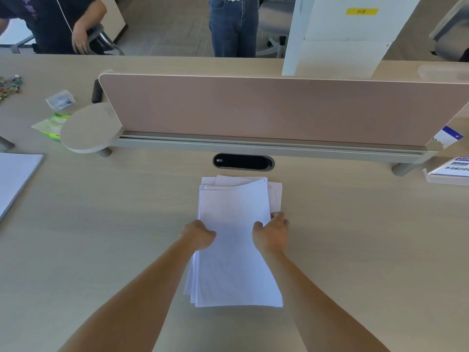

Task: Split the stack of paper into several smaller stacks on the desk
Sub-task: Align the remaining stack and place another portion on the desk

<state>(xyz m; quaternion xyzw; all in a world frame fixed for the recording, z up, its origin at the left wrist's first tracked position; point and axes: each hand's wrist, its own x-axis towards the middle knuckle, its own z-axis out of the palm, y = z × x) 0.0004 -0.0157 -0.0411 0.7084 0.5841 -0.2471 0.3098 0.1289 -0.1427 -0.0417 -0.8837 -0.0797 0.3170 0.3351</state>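
Gripping paper stack (233, 212) at side edges: L hand (199, 235) & R hand (272, 233), fingers curled round sheets.

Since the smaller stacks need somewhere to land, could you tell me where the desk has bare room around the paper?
Bare desk lies left of the paper stack, up to the white pad, and right of it, below the sign holder. Tight: the strip before the cable port.

Pale wooden table (355, 250) open either side of centre. Pink fabric divider panel (253, 107) blocks the far side; clear plastic sign stand (449, 171) at right edge.
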